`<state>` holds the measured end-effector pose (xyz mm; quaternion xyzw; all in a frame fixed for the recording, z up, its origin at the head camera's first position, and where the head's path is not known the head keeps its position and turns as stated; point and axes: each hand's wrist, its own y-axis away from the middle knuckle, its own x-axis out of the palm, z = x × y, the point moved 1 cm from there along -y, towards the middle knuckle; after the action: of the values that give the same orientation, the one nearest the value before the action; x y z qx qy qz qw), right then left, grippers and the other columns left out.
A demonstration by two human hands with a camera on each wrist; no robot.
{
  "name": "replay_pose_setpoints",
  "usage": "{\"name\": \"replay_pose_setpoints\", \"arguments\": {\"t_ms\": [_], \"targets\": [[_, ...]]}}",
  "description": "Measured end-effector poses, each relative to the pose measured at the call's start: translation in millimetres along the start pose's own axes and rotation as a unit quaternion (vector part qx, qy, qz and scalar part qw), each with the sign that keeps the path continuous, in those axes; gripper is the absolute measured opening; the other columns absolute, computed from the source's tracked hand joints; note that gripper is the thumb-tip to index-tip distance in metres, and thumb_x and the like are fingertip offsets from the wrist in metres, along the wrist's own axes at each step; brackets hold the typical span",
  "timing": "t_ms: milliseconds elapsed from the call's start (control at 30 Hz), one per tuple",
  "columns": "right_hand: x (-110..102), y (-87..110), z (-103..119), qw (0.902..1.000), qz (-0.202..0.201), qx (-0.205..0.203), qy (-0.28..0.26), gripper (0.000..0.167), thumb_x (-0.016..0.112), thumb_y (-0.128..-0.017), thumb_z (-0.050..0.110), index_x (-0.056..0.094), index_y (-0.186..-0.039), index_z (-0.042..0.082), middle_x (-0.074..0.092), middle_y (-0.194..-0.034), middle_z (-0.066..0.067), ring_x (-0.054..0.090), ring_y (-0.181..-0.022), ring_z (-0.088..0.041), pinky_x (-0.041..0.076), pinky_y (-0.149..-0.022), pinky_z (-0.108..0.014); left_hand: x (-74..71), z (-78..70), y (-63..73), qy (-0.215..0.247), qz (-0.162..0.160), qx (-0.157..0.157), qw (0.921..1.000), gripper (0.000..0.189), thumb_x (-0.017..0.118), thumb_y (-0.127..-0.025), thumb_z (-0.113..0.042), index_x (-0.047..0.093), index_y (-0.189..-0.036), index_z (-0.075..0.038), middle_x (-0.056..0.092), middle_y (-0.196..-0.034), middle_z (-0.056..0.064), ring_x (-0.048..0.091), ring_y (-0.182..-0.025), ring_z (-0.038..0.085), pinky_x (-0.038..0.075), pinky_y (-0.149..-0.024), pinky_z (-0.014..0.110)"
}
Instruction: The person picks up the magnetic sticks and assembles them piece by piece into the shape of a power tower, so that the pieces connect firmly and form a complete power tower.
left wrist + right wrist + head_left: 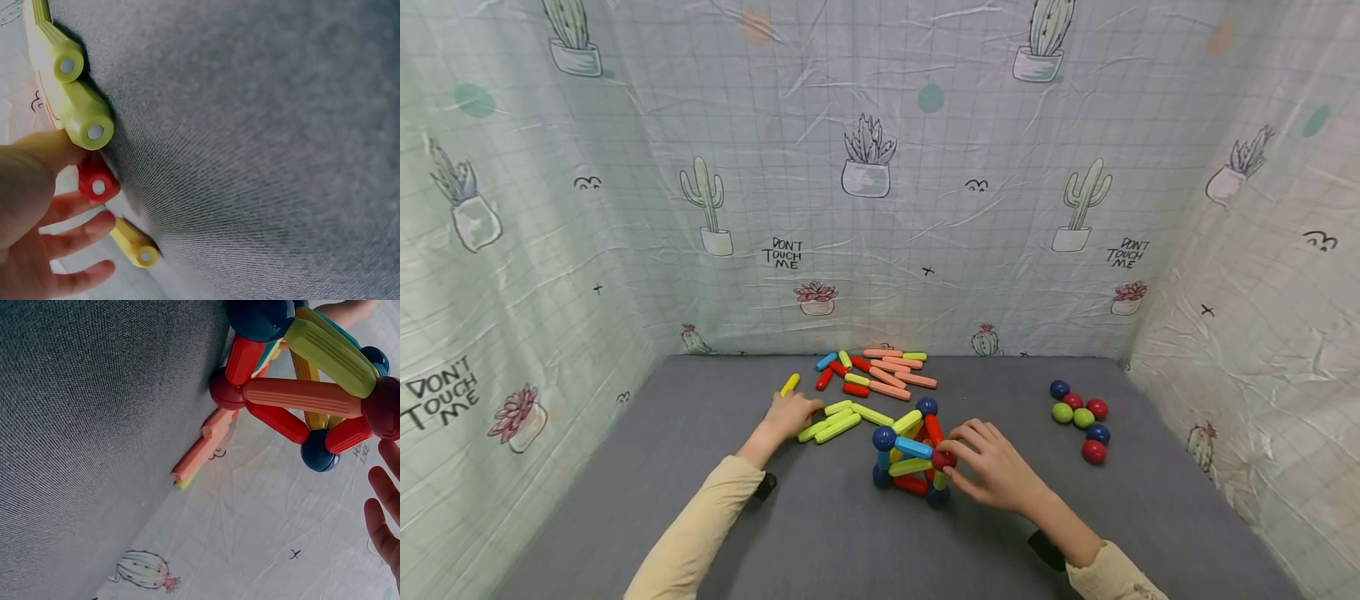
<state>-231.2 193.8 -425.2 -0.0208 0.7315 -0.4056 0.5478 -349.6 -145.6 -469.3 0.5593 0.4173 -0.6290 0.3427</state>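
Observation:
My left hand is low over the table at the near end of the light green sticks. In the left wrist view, a red stick shows its round end between the thumb and index finger, which pinch it, while the other fingers are spread. A yellow stick lies just past this hand. With thumb and fingers, my right hand holds the red ball at a top corner of a ball-and-stick frame. Blue balls and several coloured sticks make up the rest of this frame.
Behind the frame lie several salmon sticks, with short red sticks and a blue stick beside them. Loose blue, red and green balls sit on the right. A printed curtain encloses the grey table.

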Motion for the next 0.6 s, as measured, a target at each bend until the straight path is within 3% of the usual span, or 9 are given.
{"name": "replay_pose_setpoints", "arguments": {"t_ms": [100, 200, 267, 367, 433, 533, 600], "targets": [[0, 0.0, 0, 1.0000, 0.006, 0.004, 0.001, 0.029, 0.069, -0.074, 0.025, 0.062, -0.101, 0.020, 0.055, -0.095, 0.004, 0.045, -0.088, -0.011, 0.040, -0.075, -0.029, -6.7, -6.2, 1.4, -0.004, -0.054, -0.004, 0.9985, 0.023, 0.057, -0.085, -0.012, 0.061, -0.108, -0.016, 0.062, -0.085, 0.011, 0.055, -0.076, 0.032, 0.041, -0.069, 0.055], [-1, -0.2, 0, 0.9999, 0.011, 0.007, 0.001, 0.029, 0.068, -0.074, 0.025, 0.061, -0.101, 0.021, 0.055, -0.095, 0.005, 0.045, -0.089, -0.010, 0.041, -0.076, -0.028, -24.7, -24.7, 2.6, 0.087, -0.115, 0.008, 0.9894, 0.027, 0.059, -0.085, -0.013, 0.056, -0.111, -0.014, 0.061, -0.080, 0.007, 0.055, -0.068, 0.023, 0.043, -0.059, 0.041], [-1, -0.1, 0, 1.0000, 0.009, 0.004, 0.002, 0.028, 0.068, -0.074, 0.026, 0.061, -0.101, 0.021, 0.055, -0.095, 0.005, 0.045, -0.088, -0.009, 0.041, -0.075, -0.028, -39.4, -42.7, 4.3, 0.201, -0.137, 0.037, 0.9692, 0.029, 0.059, -0.085, -0.013, 0.052, -0.113, -0.013, 0.062, -0.081, 0.005, 0.056, -0.067, 0.018, 0.046, -0.059, 0.037], [0, 0.1, -1, 1.0000, 0.003, -0.001, -0.002, 0.027, 0.067, -0.075, 0.027, 0.061, -0.101, 0.021, 0.055, -0.095, 0.005, 0.045, -0.088, -0.009, 0.040, -0.075, -0.027, -60.5, -70.5, 10.0, 0.360, -0.132, 0.087, 0.9196, 0.033, 0.057, -0.087, -0.015, 0.046, -0.117, -0.012, 0.064, -0.087, 0.006, 0.060, -0.076, 0.016, 0.050, -0.065, 0.032], [1, 0.3, -1, 1.0000, 0.000, -0.003, -0.005, 0.026, 0.066, -0.077, 0.028, 0.061, -0.101, 0.020, 0.055, -0.095, 0.005, 0.045, -0.087, -0.009, 0.041, -0.074, -0.028, -68.8, -85.0, 14.8, 0.417, -0.117, 0.102, 0.8953, 0.034, 0.057, -0.087, -0.018, 0.043, -0.118, -0.013, 0.064, -0.095, 0.007, 0.061, -0.085, 0.018, 0.051, -0.071, 0.032], [2, 0.7, -1, 0.9999, -0.004, -0.006, -0.009, 0.025, 0.065, -0.078, 0.027, 0.061, -0.101, 0.019, 0.055, -0.095, 0.004, 0.045, -0.087, -0.011, 0.041, -0.074, -0.029, -76.0, -100.3, 22.7, 0.450, -0.095, 0.109, 0.8812, 0.035, 0.057, -0.087, -0.017, 0.044, -0.119, -0.013, 0.063, -0.098, 0.008, 0.059, -0.089, 0.019, 0.050, -0.070, 0.027], [3, 1.0, -2, 0.9999, -0.007, -0.007, -0.010, 0.024, 0.065, -0.079, 0.027, 0.061, -0.101, 0.019, 0.055, -0.095, 0.004, 0.046, -0.086, -0.011, 0.041, -0.073, -0.030, -81.1, -107.9, 28.3, 0.460, -0.079, 0.114, 0.8772, 0.032, 0.057, -0.087, -0.014, 0.046, -0.116, -0.009, 0.062, -0.099, 0.010, 0.058, -0.091, 0.022, 0.050, -0.071, 0.026]]}}
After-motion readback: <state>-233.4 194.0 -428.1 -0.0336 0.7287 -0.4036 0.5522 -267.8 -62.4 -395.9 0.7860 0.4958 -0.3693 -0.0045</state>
